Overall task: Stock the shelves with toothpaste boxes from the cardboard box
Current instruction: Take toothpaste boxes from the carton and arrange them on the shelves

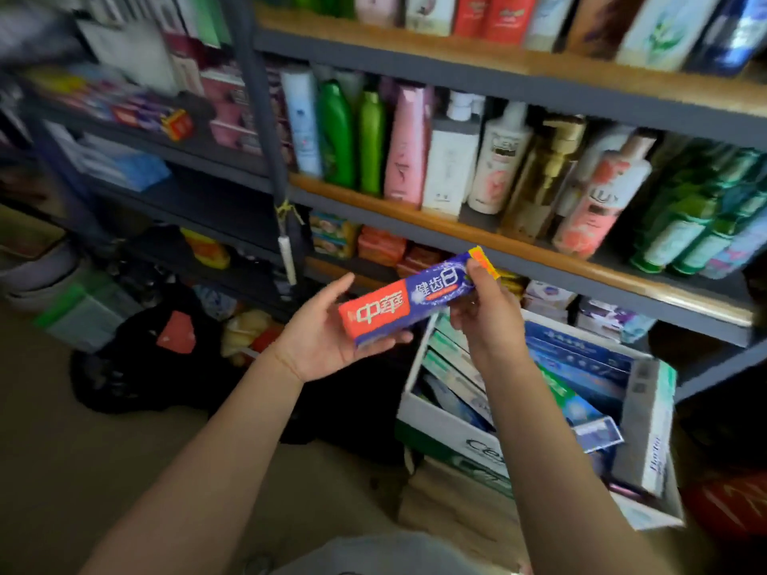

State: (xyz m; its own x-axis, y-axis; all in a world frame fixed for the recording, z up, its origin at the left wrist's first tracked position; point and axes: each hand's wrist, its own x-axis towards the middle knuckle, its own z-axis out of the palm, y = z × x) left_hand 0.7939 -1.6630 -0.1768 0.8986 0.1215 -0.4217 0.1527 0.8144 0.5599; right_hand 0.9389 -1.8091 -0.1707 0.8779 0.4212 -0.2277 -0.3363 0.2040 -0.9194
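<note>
Red and blue print covers the toothpaste box (409,302) held up in front of the shelves (489,238), tilted so its yellow-tipped end points up and to the right. From the head camera, the left hand (328,334) cradles the red lower end, palm up, with the fingers curled under the box and the thumb raised beside it. The right hand (483,313) grips the upper part near the yellow end, fingers wrapped round it from behind. Both hands hold the box in the air, apart from any shelf.

Below and to the right of the hands sits the cardboard box (440,425), white-walled with its flaps open, crowded with more toothpaste boxes (581,367) in blue, green and white lying at mixed angles. It rests on a brown carton (448,504) at floor level.

Behind the hands, the wood-edged shelf carries a row of upright bottles (502,159): green, pink, white and gold. Under it, small orange and red packs (379,244) are stacked. A dark bag (137,346) lies on the floor to the left, where the picture is blurred.
</note>
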